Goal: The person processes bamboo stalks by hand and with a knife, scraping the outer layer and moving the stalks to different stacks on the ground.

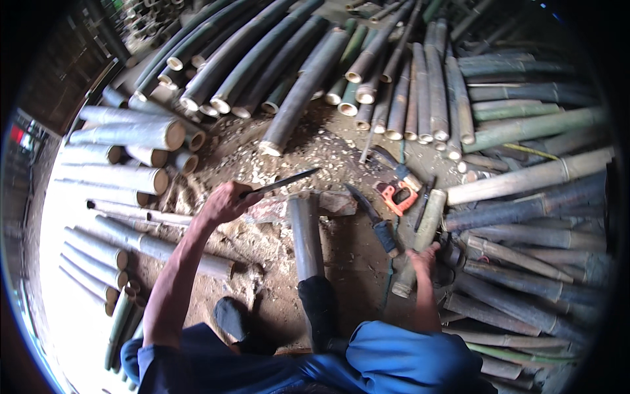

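Observation:
My left hand [226, 202] is closed around the near end of a long, narrow, dark blade [289, 180], which points forward and right. Below the blade's tip, a grey bamboo length [304, 230] runs toward me, its far end resting on a rough wooden block [336, 203]. My dark-covered foot [317, 299] is at the near part of this bamboo. On the right, my right hand [423, 258] grips a short pale bamboo piece [430, 217] low along its length; the piece slants forward and right.
An orange-handled saw [397, 197] and a curved knife [373, 220] with a dark wrapped grip lie between block and right hand. Bamboo poles [289, 98] spread across the far side. More bamboo is stacked left [125, 134] and right [525, 177]. Pale chips [262, 167] litter the ground.

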### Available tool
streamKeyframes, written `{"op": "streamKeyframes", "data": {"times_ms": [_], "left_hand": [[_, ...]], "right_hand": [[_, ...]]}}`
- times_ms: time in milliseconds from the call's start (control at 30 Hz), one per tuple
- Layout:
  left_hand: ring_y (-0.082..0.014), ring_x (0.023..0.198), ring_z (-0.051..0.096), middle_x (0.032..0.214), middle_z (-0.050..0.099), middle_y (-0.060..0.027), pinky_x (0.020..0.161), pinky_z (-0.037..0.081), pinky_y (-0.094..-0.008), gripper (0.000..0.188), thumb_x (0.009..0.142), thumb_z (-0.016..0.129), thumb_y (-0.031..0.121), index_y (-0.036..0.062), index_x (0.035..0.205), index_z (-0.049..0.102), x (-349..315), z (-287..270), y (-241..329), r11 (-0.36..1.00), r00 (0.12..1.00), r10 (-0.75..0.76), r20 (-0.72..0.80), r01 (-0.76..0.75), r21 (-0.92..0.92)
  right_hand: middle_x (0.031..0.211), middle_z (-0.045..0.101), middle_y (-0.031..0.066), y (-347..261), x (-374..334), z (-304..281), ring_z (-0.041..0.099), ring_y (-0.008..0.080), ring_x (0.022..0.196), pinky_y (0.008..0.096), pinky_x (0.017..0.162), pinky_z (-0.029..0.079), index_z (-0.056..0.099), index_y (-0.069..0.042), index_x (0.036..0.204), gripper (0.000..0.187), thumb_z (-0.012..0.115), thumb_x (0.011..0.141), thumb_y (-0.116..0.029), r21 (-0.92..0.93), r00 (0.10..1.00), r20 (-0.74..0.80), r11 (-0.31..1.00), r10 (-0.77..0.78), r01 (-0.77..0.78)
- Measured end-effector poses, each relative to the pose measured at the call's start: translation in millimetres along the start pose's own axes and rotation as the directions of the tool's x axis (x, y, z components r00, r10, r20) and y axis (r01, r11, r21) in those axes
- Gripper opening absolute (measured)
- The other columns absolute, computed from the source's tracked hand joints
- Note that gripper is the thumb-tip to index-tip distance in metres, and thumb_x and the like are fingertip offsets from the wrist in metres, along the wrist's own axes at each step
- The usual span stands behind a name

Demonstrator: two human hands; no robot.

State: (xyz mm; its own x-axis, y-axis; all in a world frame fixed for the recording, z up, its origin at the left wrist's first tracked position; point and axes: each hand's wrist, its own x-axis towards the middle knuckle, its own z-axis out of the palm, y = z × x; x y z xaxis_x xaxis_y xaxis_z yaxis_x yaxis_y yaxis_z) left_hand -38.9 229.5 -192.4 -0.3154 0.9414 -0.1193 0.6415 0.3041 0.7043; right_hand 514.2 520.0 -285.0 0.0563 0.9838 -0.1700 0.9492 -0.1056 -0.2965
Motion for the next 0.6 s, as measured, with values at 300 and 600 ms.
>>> {"op": "streamKeyframes", "data": {"times_ms": [300,600], "left_hand": [[-0.0184,0.054,0.066,0.063,0.071,-0.0081,0.055,0.051,-0.0383,0.042,0.099,0.067,0.044,0.0053,0.089,0.081,-1,-6,-32,0.983,0.99,-0.02,0.138,-0.006,0.182],[-0.0187,0.051,0.062,0.056,0.064,-0.0074,0.054,0.051,-0.0405,0.062,0.096,0.064,0.064,0.0063,0.079,0.079,27,-7,-17,0.988,0.975,-0.062,0.213,0.029,0.154]], "right_hand": [[0.123,0.063,0.0157,-61,-71,-49,0.065,0.0315,0.104,0.0498,0.088,0.056,0.053,-0.007,0.13,0.061,0.075,0.085,-0.043,0.802,0.759,0.571,0.014,-0.312,-0.597],[0.101,0.067,0.0142,-134,-74,-69,0.07,0.0251,0.083,0.042,0.068,0.061,0.06,0.0,0.117,0.043,0.071,0.088,-0.029,0.759,0.671,0.649,0.366,-0.359,-0.538]]}}
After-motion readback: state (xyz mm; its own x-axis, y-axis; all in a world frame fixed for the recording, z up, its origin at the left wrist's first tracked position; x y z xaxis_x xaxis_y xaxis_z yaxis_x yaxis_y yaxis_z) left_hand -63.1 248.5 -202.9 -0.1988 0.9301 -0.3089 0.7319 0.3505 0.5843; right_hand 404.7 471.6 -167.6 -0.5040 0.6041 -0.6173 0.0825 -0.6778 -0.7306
